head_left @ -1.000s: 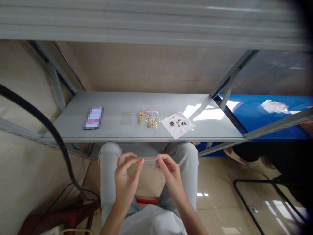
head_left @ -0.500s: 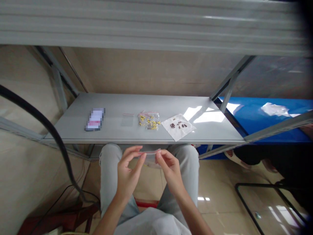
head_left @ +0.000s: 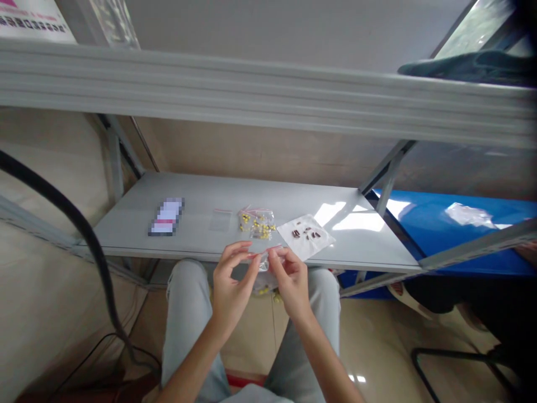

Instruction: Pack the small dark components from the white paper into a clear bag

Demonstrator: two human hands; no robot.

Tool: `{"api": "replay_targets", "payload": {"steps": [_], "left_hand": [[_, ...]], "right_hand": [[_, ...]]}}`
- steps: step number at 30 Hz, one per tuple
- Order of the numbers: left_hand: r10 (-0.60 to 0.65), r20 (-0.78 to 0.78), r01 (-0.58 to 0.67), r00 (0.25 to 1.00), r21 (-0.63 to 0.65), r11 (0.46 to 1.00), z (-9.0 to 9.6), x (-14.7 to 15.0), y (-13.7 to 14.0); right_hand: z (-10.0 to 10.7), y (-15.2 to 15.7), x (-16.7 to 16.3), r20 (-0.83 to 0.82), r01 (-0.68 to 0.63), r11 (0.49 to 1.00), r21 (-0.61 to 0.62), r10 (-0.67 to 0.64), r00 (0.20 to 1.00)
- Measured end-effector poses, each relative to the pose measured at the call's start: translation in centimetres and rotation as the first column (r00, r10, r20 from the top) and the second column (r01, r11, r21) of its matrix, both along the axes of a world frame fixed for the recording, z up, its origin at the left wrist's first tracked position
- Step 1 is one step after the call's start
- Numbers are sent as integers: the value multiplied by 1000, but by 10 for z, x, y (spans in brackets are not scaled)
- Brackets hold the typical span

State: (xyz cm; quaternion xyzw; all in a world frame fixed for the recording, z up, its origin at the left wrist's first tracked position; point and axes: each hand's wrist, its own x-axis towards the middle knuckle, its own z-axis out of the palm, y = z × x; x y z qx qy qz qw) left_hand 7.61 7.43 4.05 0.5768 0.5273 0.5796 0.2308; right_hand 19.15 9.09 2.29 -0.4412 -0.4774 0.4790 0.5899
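Note:
My left hand and my right hand pinch the top edge of a small clear zip bag from both sides, just in front of the shelf edge. Small yellow pieces show low in the bag, below my fingers. On the shelf beyond lie filled zip bags of yellow pieces. Left of these rests a flat, clear zip bag. A white square sheet with several small dark brown pieces on it lies to the right.
A phone with a blurred screen lies at the left of the grey shelf. Above runs a ridged metal beam. A black cable curves at the left. A blue table stands at the right, a person beside it.
My hands have come closer together and the bag's top edge is now bunched between them. The view has tilted up, so more of the upper shelf shows.

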Motion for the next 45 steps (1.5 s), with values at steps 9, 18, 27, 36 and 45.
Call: {"api": "replay_targets", "payload": {"steps": [9, 18, 27, 36, 45], "left_hand": [[-12, -37, 12, 999, 5, 1000, 3, -3, -6], [-55, -80, 51, 995, -48, 998, -3, -11, -9], [-202, -61, 190, 977, -167, 968, -8, -22, -12], [-138, 226, 178, 964, -164, 970, -18, -13, -25], [-130, 132, 148, 983, -138, 979, -12, -11, -33]], "right_hand": [[0, -7, -2, -50, -114, 993, -40, 112, 992], [-8, -13, 6, -8, -170, 983, -63, 170, 985], [-12, -20, 14, -116, -183, 975, -124, 169, 979], [-6, -25, 15, -228, -258, 956, -139, 223, 948], [-8, -29, 14, -212, -245, 963, -111, 218, 953]]}}
